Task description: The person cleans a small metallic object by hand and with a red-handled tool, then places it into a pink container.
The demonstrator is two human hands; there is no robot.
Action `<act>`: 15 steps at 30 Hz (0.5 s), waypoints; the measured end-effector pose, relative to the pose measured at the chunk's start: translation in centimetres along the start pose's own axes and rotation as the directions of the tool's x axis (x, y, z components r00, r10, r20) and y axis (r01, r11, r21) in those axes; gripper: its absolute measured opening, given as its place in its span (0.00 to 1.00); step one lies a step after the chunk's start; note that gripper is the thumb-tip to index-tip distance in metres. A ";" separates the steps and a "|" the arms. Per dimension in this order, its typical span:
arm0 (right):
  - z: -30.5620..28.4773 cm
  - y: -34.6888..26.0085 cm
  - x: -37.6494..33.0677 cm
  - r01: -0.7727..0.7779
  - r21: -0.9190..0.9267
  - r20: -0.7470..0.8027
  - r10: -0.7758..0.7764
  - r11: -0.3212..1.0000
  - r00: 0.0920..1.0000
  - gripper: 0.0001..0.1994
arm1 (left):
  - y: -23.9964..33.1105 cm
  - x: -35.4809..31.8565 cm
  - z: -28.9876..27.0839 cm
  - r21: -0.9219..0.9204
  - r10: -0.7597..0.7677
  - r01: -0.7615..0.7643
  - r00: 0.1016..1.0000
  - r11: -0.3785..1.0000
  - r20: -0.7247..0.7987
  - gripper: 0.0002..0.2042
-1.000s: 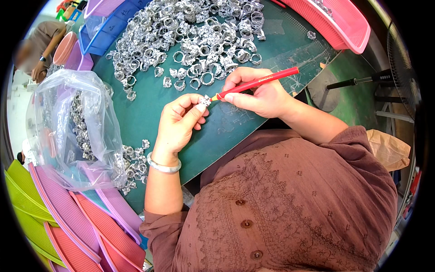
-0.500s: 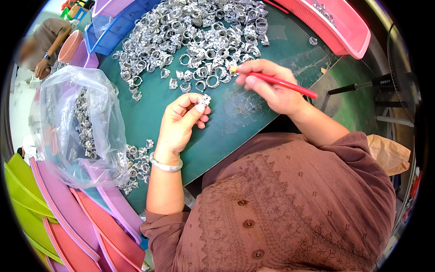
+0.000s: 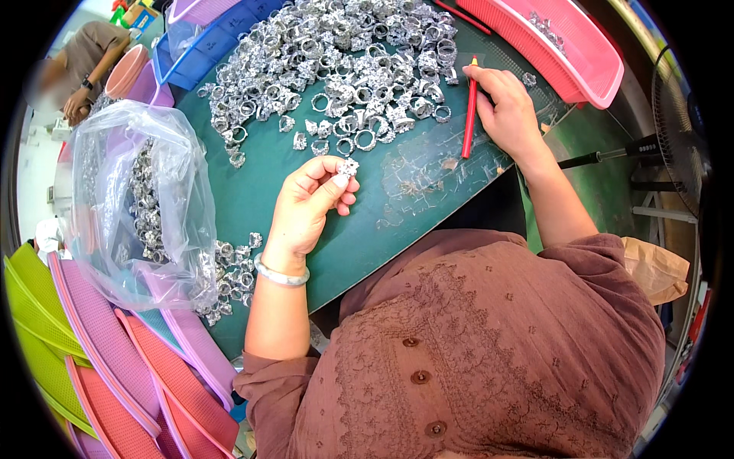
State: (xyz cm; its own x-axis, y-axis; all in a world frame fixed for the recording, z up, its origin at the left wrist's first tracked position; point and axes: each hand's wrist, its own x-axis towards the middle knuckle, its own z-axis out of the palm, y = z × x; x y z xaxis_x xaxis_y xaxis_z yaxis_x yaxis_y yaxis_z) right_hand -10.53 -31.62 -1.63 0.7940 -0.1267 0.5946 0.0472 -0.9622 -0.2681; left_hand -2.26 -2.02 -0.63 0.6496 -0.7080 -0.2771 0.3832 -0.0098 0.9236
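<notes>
My left hand (image 3: 310, 200) pinches a small silver ring (image 3: 349, 167) between thumb and fingers above the dark green table (image 3: 260, 191). My right hand (image 3: 506, 107) holds a red stick tool (image 3: 469, 115) upright, its upper tip close to the edge of a big heap of silver rings (image 3: 336, 57). A bracelet sits on my left wrist.
A clear plastic bag (image 3: 141, 203) with more rings lies at the left, loose rings (image 3: 229, 275) beside it. Stacked coloured baskets (image 3: 99, 359) fill the lower left, a pink basket (image 3: 569, 46) the upper right. Another person (image 3: 80, 69) sits at far upper left. A fan (image 3: 677, 138) stands right.
My right hand has moved away from my left hand toward the ring heap, swinging the red tool from level to upright. My left hand keeps the ring.
</notes>
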 end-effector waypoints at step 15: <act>0.5 0.1 0.1 0.010 -0.012 -0.022 -0.011 1.000 1.000 0.15 | 0.1 0.0 0.3 0.001 -0.006 0.006 1.000 1.000 -0.013 0.05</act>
State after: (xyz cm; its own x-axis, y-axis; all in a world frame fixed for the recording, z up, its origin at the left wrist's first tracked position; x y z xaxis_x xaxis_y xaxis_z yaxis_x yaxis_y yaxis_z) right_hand -10.15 -31.61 -2.04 0.7797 -0.1219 0.6142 0.0480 -0.9663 -0.2528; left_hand -2.38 -2.19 -0.43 0.6562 -0.6984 -0.2857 0.3863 -0.0143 0.9222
